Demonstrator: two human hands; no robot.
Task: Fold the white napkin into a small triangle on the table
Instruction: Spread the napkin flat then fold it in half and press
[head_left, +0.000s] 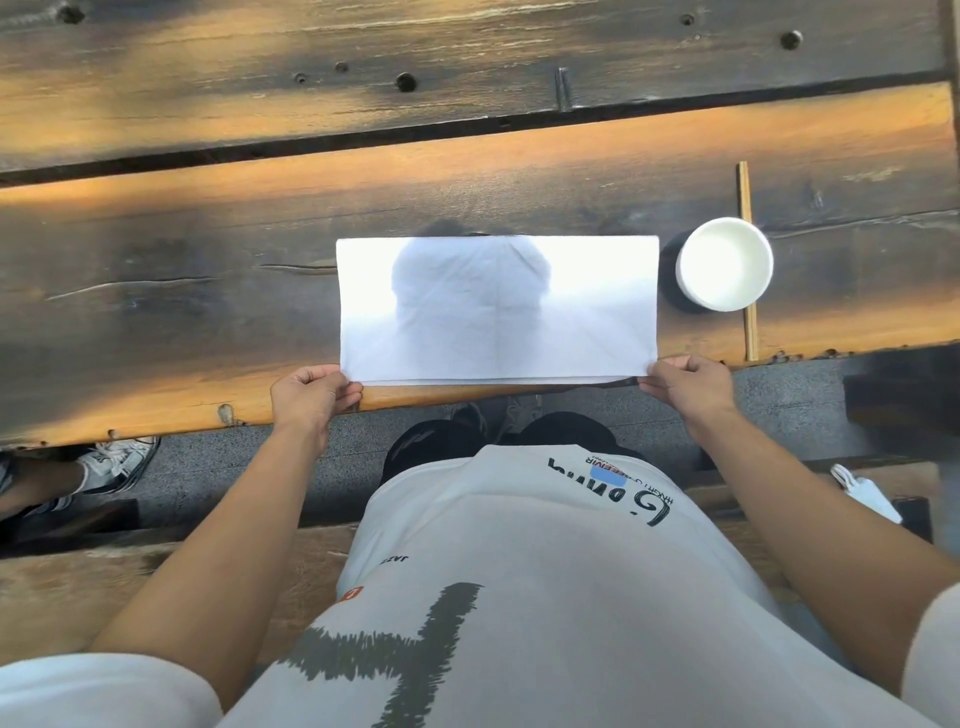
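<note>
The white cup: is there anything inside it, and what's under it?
The cup looks white and empty inside, though glare hides detail. It stands on the table, over or against a thin wooden stick, beside the napkin. What lies directly beneath the cup is covered.

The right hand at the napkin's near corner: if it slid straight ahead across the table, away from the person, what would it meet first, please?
Probably the white round paper cup, which stands just right of the white rectangular napkin, ahead of the right hand; the thin wooden chopsticks lie close beside it.
</note>
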